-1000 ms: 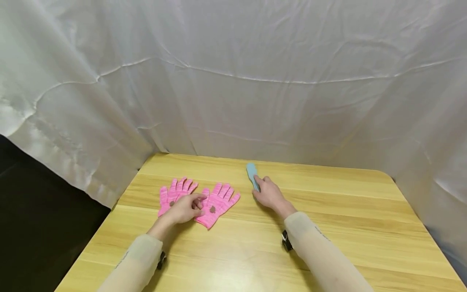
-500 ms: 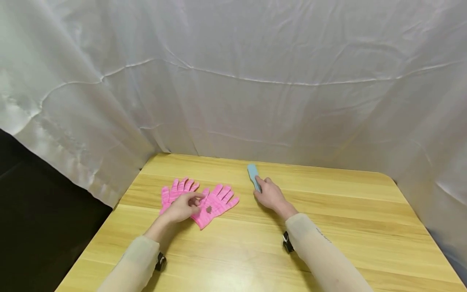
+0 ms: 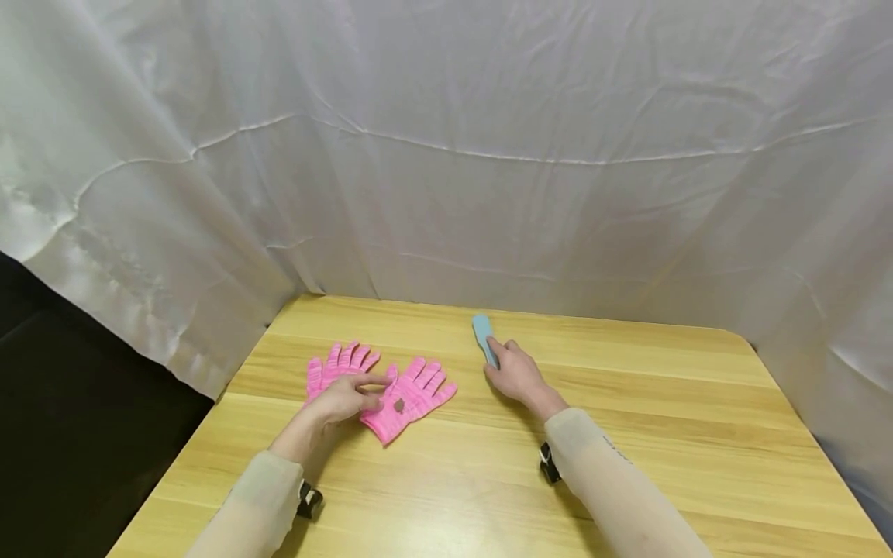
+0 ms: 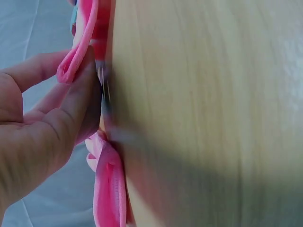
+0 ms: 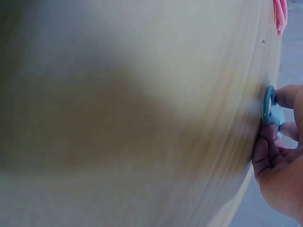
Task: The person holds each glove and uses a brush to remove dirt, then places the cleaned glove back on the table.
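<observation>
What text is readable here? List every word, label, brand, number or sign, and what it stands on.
None can be read in any view.
Right sleeve: a short line of dark marks, too small and blurred to read.
Pink gloves: a dark patch on one, no legible lettering.
Light-blue tool: no lettering visible.

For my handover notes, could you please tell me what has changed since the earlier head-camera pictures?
The pink glove on the right has shifted slightly left and down in the head view. The left hand, pinching its cuff, has moved slightly left too. The right hand holds the blue tool as before; the other pink glove stays put.
</observation>
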Demonstrator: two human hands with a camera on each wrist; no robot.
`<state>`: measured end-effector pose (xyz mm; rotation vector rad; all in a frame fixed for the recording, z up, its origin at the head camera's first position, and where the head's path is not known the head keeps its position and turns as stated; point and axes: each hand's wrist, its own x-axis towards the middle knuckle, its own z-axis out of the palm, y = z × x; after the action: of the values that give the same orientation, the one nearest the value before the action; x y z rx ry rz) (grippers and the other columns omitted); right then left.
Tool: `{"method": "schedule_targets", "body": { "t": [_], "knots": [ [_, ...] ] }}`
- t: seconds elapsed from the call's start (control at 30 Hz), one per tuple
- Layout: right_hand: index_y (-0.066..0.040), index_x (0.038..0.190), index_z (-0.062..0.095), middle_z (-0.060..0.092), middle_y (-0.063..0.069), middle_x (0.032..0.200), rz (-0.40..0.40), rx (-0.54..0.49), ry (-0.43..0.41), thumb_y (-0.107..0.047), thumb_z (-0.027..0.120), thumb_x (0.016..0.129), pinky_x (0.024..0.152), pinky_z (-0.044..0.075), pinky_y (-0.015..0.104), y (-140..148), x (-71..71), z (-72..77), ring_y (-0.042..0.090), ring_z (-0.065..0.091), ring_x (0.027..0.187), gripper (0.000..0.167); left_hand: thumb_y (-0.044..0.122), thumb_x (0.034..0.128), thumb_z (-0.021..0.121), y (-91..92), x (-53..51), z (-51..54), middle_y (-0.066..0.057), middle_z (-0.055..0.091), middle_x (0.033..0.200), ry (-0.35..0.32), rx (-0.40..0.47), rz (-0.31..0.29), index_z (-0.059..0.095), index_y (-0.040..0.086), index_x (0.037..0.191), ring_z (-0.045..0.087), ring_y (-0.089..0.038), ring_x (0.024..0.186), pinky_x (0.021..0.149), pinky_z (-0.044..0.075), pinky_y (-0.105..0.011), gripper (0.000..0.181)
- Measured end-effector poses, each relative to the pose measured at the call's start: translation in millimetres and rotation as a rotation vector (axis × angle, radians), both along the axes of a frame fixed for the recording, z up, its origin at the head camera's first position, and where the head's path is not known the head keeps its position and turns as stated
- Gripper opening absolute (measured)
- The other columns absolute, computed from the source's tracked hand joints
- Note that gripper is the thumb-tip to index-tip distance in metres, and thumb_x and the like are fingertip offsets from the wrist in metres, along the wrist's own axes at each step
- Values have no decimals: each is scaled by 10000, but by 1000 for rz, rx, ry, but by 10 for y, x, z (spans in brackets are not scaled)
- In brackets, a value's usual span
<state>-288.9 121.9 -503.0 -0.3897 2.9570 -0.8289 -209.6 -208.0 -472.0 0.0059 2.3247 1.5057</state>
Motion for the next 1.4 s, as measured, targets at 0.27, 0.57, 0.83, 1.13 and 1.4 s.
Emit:
{"method": "schedule_targets", "body": {
  "t": [0.27, 0.57, 0.83, 1.13, 1.4],
  "knots": [
    [-53, 1594, 394, 540, 158, 1061, 5, 4, -1, -221, 633, 1010, 635, 421, 333, -9, -7, -5, 225, 484, 749, 652, -45, 936, 607, -22, 1, 19, -332, 568, 1404, -51, 19, -33, 553, -83, 1426, 680, -247, 1050, 903, 606, -379, 495],
    [-53, 1596, 390, 540, 159, 1061, 4, -7, -2, -213, 635, 1000, 633, 429, 332, -16, -5, 5, 226, 485, 751, 664, -61, 996, 506, -8, -7, -1, -344, 571, 1321, -72, 103, -15, 445, -232, 1399, 647, -187, 998, 916, 599, -341, 442],
    [-60, 1594, 399, 554, 165, 1069, -13, -12, -4, -198, 643, 981, 633, 435, 331, -23, -5, 9, 230, 495, 756, 674, -40, 1016, 463, -8, -20, -20, -371, 527, 1402, -84, 189, -26, 386, -169, 1488, 675, -274, 1109, 981, 581, -392, 495],
    [13, 1574, 395, 612, 258, 1184, -32, -70, -27, -114, 614, 968, 728, 516, 398, -10, 4, 45, 262, 536, 820, 657, -20, 1030, 448, 20, -34, -40, -300, 537, 1416, -103, 317, 9, 334, -78, 1564, 662, -168, 1039, 925, 589, -306, 549],
    [66, 1571, 353, 573, 322, 1291, -11, -184, -62, -57, 495, 1024, 770, 481, 393, 60, 71, 82, 308, 530, 938, 578, -11, 1058, 417, 74, -27, -31, -299, 500, 1435, -60, 418, 51, 276, -36, 1601, 644, -133, 1043, 954, 567, -289, 561]
  ]
}}
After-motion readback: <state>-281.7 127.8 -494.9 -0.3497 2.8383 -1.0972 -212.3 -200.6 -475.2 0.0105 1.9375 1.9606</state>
